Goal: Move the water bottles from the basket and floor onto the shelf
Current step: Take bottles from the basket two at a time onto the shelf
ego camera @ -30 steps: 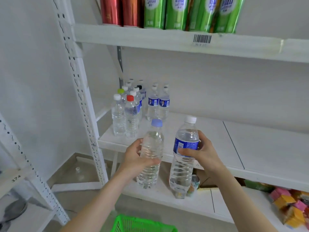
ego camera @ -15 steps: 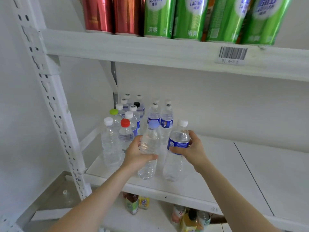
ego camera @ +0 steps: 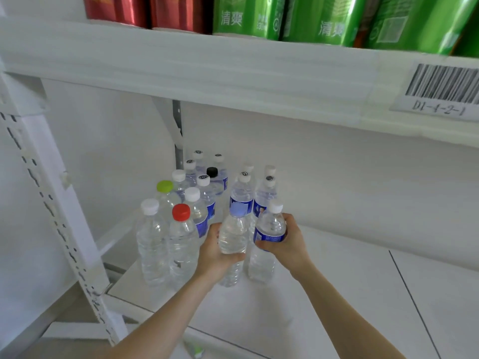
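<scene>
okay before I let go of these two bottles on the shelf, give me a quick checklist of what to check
1. Left hand gripping the blue-capped bottle: ok.
2. Right hand gripping the white-capped bottle: ok.
3. Both bottles upright: ok.
4. Bottoms resting on the shelf: cannot tell.
5. Clear of the red-capped bottle beside them: ok.
6. Free shelf space to the right: ok.

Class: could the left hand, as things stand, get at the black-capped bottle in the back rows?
Probably not: the left hand is full with a bottle, and the black-capped bottle stands behind other bottles.
</scene>
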A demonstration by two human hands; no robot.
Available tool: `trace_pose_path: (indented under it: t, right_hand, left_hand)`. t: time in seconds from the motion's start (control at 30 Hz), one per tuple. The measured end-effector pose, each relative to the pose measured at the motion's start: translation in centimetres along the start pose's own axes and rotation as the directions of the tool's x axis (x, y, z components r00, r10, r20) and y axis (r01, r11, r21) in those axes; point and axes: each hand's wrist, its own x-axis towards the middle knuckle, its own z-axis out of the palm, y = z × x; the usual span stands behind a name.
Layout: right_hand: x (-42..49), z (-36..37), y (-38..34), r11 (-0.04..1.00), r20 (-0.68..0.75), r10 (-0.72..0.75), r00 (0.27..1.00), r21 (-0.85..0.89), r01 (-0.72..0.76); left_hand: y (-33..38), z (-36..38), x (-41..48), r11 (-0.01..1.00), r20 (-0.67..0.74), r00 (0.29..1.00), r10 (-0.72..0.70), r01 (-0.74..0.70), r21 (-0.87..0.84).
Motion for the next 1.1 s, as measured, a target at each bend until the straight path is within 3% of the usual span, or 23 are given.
trace_pose_path:
  t: [0.17,0.5,0.7,1.1]
  right_hand:
    - [0.0,0.1,0.7,1.000,0.033,-0.017,0.999,-0.010,0.018]
    - [-2.0,0.7,3.5,0.993,-0.029,0.104,0.994,-0.051,-0.106]
    - [-0.6,0.8,3.5,0.993,-0.045,0.112,0.993,-0.039,-0.114]
    - [1.4,1.9,4.2,1.000,-0.090,0.010,0.996,-0.019,-0.012]
  left_hand:
    - [-1.6,-0.2,-0.5,0.999,-0.003,0.999,0.032,-0.032,0.024]
    - [-5.5,0.5,-2.6,0.990,-0.094,0.992,-0.087,0.096,0.098]
    - [-6.2,1.5,-0.3,0.989,-0.134,0.990,-0.050,0.068,0.131]
    - [-5.9,2.4,2.7,0.988,-0.128,0.991,-0.043,0.061,0.139]
